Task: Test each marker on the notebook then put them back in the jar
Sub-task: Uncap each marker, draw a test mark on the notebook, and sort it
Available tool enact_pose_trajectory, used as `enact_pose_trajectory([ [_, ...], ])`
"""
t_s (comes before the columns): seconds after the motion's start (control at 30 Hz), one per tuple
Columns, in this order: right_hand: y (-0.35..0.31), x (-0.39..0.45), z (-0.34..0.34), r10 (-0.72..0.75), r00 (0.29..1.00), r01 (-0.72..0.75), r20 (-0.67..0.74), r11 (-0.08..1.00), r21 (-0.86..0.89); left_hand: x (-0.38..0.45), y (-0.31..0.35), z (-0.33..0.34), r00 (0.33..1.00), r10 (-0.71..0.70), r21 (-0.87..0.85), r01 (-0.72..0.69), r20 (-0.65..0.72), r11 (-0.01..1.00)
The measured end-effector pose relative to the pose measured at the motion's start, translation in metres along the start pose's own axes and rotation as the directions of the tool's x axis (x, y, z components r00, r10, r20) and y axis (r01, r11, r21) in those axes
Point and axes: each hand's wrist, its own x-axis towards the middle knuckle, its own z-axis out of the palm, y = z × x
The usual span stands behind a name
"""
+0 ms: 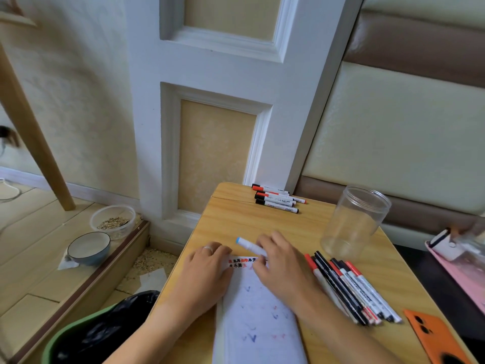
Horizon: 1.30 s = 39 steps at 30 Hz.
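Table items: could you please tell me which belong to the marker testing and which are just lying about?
For the job: blue-capped marker in the right hand; notebook under the left hand; empty jar; far marker pile; near marker pile.

Lying about: orange phone; green bin; blue bowl; clear tub.

One head-worn wide-angle view looks forward and down, close over the worktop (262,224), toward the wall.

Clear glossy plastic jar (355,222) — smooth wood-grain table (236,222) — matt paper notebook (258,321)
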Motion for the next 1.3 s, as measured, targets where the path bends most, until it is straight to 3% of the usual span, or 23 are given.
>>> enact_pose_trajectory([
  [0.13,-0.014,-0.038,0.010,-0.025,0.999,0.025,-0.033,1.000,0.015,-0.015,0.008,0.001,0.993,0.032,-0.174,-0.051,-0.110,0.983],
  [0.27,-0.018,-0.053,0.022,-0.045,0.996,0.046,-0.076,0.999,0.006,-0.023,0.018,0.006,0.984,0.156,-0.256,-0.174,-0.089,0.951],
  [0.5,-0.021,-0.057,0.025,-0.090,0.979,0.084,-0.182,0.996,-0.038,-0.029,0.016,0.012,0.979,0.149,-0.250,-0.180,-0.137,0.951],
  [0.63,-0.023,-0.058,0.024,-0.135,0.966,0.121,-0.221,0.990,-0.077,-0.029,0.016,0.012,0.972,0.189,-0.158,-0.210,-0.143,0.965],
  [0.8,-0.026,-0.059,0.024,-0.176,0.966,0.157,-0.192,0.982,-0.109,-0.027,0.014,0.011,0.967,0.197,-0.104,-0.215,-0.160,0.971],
  [1.3,-0.027,-0.059,0.015,-0.064,0.997,0.056,-0.044,0.984,-0.168,-0.031,0.017,0.004,0.964,0.190,-0.190,-0.224,-0.184,0.956],
])
